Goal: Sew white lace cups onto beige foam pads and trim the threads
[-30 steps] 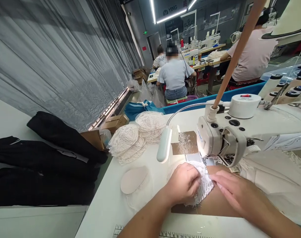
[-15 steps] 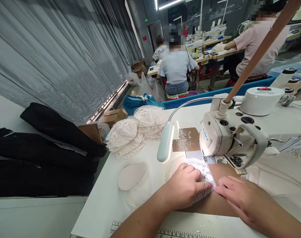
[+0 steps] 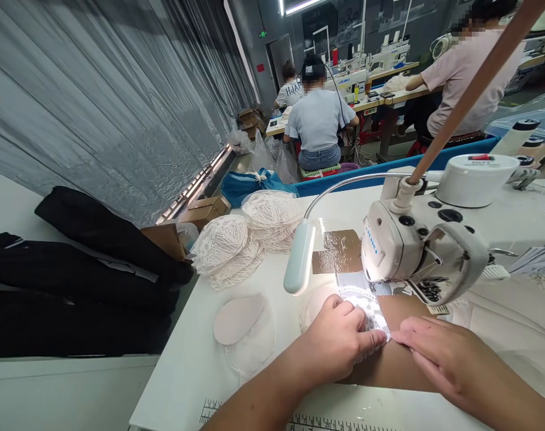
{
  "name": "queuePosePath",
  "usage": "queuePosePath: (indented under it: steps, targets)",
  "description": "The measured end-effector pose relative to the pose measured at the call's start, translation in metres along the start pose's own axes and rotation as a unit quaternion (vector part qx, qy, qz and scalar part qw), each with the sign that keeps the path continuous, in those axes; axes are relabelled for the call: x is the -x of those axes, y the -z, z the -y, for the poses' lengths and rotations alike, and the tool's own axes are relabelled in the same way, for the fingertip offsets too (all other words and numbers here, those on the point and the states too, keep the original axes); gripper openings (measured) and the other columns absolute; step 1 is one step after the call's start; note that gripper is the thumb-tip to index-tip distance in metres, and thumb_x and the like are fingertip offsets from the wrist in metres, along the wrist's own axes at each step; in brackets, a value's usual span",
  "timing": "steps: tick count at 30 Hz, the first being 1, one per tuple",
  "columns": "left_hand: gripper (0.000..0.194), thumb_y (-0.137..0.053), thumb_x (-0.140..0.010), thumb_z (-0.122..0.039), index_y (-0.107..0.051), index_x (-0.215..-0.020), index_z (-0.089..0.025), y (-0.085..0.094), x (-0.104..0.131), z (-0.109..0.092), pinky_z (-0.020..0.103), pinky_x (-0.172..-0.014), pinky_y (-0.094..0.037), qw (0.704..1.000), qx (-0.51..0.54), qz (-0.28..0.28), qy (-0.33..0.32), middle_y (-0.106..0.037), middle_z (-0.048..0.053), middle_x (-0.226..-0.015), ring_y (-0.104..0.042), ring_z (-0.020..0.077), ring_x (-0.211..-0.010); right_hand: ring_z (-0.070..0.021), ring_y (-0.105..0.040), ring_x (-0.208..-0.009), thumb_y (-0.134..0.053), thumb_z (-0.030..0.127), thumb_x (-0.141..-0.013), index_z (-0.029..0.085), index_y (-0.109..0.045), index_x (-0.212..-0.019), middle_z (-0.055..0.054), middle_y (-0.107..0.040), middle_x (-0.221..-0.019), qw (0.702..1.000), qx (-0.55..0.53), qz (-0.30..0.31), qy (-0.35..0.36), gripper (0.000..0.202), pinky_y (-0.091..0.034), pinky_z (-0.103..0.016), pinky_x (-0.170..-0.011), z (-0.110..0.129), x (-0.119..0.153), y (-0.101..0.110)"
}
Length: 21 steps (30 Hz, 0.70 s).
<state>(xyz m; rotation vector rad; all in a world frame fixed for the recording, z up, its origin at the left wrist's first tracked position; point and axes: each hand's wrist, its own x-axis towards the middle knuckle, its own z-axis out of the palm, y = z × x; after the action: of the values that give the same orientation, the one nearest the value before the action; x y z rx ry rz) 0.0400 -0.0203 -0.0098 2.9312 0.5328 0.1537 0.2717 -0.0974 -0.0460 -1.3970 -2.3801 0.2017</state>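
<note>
A white lace cup piece point(image 3: 360, 298) lies under the lit needle area of the sewing machine point(image 3: 391, 239). My left hand point(image 3: 339, 335) rests on it with curled fingers, its thumb pressed along the lace edge nearest me. At that same lace corner, the fingertips of my right hand point(image 3: 434, 353) pinch the edge, almost touching my left thumb. Beneath both hands is a brown plate point(image 3: 400, 365) set on the worktable. Part of the cup piece is hidden under my left hand.
Stacked lace cups point(image 3: 223, 245) sit at the back left. Closer in lies a beige pad with sheer fabric point(image 3: 241, 323). A lamp point(image 3: 298, 257) hangs left of the machine. Pale fabric point(image 3: 510, 323) is piled right. Co-workers sit at machines beyond the blue bin point(image 3: 366, 173).
My right hand has shifted very slightly at the lace corner, its fingers drawn a little closer together. My left hand and the lace cup piece stay almost where they were.
</note>
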Motion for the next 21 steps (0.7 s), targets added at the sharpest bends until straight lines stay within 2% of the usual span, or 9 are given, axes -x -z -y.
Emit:
queuePosePath:
  steps: [2, 4, 6, 9, 14, 21]
  targets:
    - [0.032, -0.048, -0.095, -0.024, -0.058, -0.125, -0.027, 0.0, -0.001, 0.0, 0.036, -0.083, -0.035, 1.0, 0.0, -0.003, -0.001, -0.054, 0.004, -0.087, -0.046, 0.0195, -0.082, -0.0184, -0.062, -0.077, -0.038, 0.01, -0.09, 0.023, -0.063, -0.104, -0.005, -0.065, -0.089, 1.0, -0.004, -0.011, -0.007, 0.032, -0.047, -0.029, -0.064, -0.001, 0.001, -0.001]
    - [0.032, -0.049, -0.094, -0.023, -0.058, -0.124, -0.026, 0.001, -0.001, 0.0, 0.036, -0.086, -0.036, 1.0, 0.004, -0.011, -0.007, -0.057, 0.006, -0.094, -0.048, 0.0211, -0.089, -0.0189, -0.061, -0.077, -0.036, 0.009, -0.09, 0.024, -0.062, -0.105, -0.004, -0.064, -0.088, 1.0, 0.002, 0.01, -0.007, 0.033, -0.047, -0.031, -0.064, 0.0, 0.0, -0.002]
    - [0.032, -0.048, -0.095, -0.022, -0.058, -0.125, -0.025, 0.001, -0.002, 0.001, 0.036, -0.089, -0.037, 1.0, 0.012, -0.019, -0.018, -0.059, 0.008, -0.109, -0.049, 0.0226, -0.099, -0.0198, -0.059, -0.074, -0.034, 0.008, -0.091, 0.023, -0.063, -0.1, -0.004, -0.061, -0.084, 0.999, 0.019, 0.037, -0.002, 0.034, -0.046, -0.033, -0.063, 0.002, 0.0, -0.004]
    - [0.034, -0.049, -0.094, -0.022, -0.055, -0.127, -0.022, 0.001, -0.003, 0.002, 0.034, -0.086, -0.04, 0.999, 0.026, -0.015, -0.029, -0.055, 0.009, -0.129, -0.051, 0.0222, -0.102, -0.0203, -0.058, -0.072, -0.034, 0.008, -0.091, 0.022, -0.064, -0.098, -0.005, -0.059, -0.08, 0.998, 0.044, 0.035, 0.009, 0.034, -0.044, -0.033, -0.062, 0.003, -0.001, -0.006]
    - [0.044, -0.05, -0.091, -0.024, -0.047, -0.134, -0.018, 0.001, -0.004, 0.001, 0.033, -0.075, -0.042, 1.0, 0.012, 0.005, -0.009, -0.055, 0.011, -0.132, -0.054, 0.0219, -0.09, -0.0202, -0.057, -0.072, -0.037, 0.006, -0.088, 0.021, -0.065, -0.1, -0.005, -0.061, -0.08, 0.998, 0.041, -0.006, 0.036, 0.034, -0.043, -0.032, -0.061, 0.003, -0.003, -0.007]
    - [0.047, -0.049, -0.087, -0.02, -0.05, -0.132, -0.009, -0.004, -0.003, -0.003, 0.035, -0.083, -0.047, 1.0, 0.013, -0.005, 0.021, -0.052, 0.011, -0.14, -0.053, 0.024, -0.095, -0.0194, -0.053, -0.071, -0.036, 0.006, -0.087, 0.021, -0.064, -0.094, -0.004, -0.058, -0.079, 0.999, 0.041, -0.022, 0.015, 0.033, -0.039, -0.032, -0.061, 0.005, -0.001, -0.011]
